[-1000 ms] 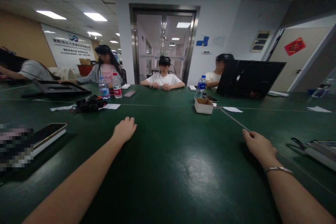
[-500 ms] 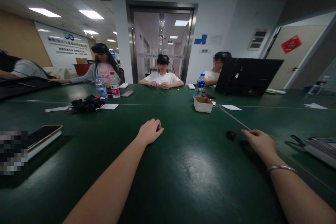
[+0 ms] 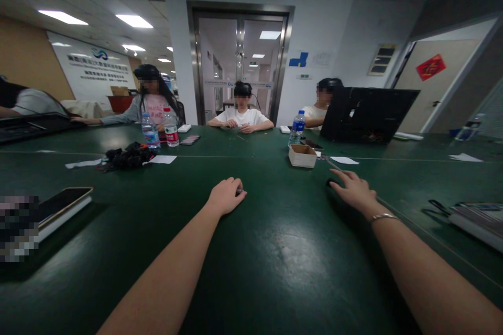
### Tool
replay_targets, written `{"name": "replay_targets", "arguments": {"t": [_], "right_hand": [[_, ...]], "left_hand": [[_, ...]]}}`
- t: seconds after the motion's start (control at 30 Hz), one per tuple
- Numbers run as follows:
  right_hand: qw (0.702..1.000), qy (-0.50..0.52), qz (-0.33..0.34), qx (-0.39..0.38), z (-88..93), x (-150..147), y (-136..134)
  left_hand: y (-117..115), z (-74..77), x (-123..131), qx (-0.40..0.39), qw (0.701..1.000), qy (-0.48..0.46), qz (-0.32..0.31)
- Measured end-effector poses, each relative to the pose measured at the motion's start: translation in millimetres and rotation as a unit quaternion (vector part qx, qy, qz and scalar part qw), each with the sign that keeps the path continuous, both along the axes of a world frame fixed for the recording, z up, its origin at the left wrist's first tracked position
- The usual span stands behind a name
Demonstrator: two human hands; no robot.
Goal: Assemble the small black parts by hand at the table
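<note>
Head view: the left hand (image 3: 226, 196) curls its fingers round a mostly hidden object (image 3: 239, 191); the right hand (image 3: 356, 191), fingers parted, has a small black item (image 3: 329, 182) at ten o'clock, contact unclear.

On the dark green desk (image 3: 275, 288) I see a small rounded black object (image 3: 329, 182) by the right grip (image 3: 354, 191); beyond that grip, leftward, an open beige cardboard box (image 3: 302, 160); beyond the left grip (image 3: 225, 196), to its left, a tangled black heap (image 3: 128, 157).
</note>
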State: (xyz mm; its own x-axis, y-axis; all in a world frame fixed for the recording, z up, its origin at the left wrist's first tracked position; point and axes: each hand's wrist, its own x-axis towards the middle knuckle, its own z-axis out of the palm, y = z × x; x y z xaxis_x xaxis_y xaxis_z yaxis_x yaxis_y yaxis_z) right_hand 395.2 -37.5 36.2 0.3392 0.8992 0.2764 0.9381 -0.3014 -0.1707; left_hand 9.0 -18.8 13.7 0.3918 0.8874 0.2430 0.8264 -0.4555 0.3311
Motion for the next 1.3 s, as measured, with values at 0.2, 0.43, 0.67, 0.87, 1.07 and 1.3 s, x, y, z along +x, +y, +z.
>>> {"name": "replay_targets", "arguments": {"t": [0.2,0.43,0.67,0.87,1.07,1.3], "right_hand": [[0.996,-0.045,0.062,-0.052,-15.6,9.5,20.0],[0.997,-0.010,0.054,-0.054,-11.0,33.4,-0.8],[0.996,0.083,0.011,-0.029,-1.8,32.0,-28.4],[0.998,0.010,0.059,-0.016,-6.8,34.4,-30.2],[0.998,0.045,0.050,0.022,-2.2,32.7,-33.9],[0.991,0.103,-0.013,0.079,5.6,30.2,-39.4]], "left_hand": [[-2.6,2.9,-2.9,-0.002,1.000,-0.008,0.001],[0.6,4.6,-1.9,-0.016,1.000,-0.007,0.006],[-1.7,5.3,-1.2,-0.031,0.999,-0.025,0.006],[-4.2,6.4,-1.4,-0.032,0.998,-0.045,0.010],[-2.1,3.4,-2.7,-0.015,0.999,-0.036,0.004],[-2.4,4.7,-2.8,-0.027,0.999,-0.039,0.003]]}}
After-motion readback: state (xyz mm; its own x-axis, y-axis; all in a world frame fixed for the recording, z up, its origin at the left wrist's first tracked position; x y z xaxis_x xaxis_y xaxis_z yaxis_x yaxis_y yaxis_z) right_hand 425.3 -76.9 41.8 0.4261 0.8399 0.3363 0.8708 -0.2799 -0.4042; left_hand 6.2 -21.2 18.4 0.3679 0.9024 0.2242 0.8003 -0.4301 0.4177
